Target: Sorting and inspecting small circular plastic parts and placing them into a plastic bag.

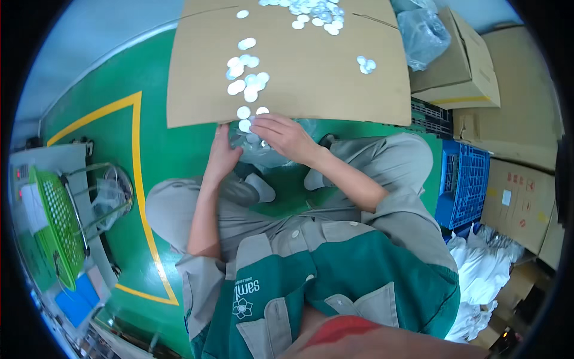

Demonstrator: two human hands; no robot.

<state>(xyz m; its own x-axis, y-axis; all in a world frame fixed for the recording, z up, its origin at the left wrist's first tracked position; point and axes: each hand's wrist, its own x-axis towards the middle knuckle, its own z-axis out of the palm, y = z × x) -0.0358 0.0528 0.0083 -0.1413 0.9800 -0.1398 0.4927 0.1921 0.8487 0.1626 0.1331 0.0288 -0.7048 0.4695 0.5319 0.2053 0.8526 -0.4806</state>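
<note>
Several round, flat white discs (251, 87) lie in loose clusters on a brown cardboard sheet (323, 78). At the sheet's near edge, my right hand (286, 139) has its fingers stretched out over a few discs (245, 125) that lie at and just past the edge. A clear plastic bag (272, 157) hangs below that edge, between my hands, with some discs at its mouth. My left hand (223, 154) is at the edge to the left, closed on the side of the bag; part of its fingers is hidden under the sheet.
A larger pile of discs (317, 11) lies at the far edge, and a small group (366, 64) at the right. Cardboard boxes (445, 66), a plastic-wrapped bundle (423, 37) and a blue crate (463, 185) stand on the right. A green basket chair (57, 227) is at the left.
</note>
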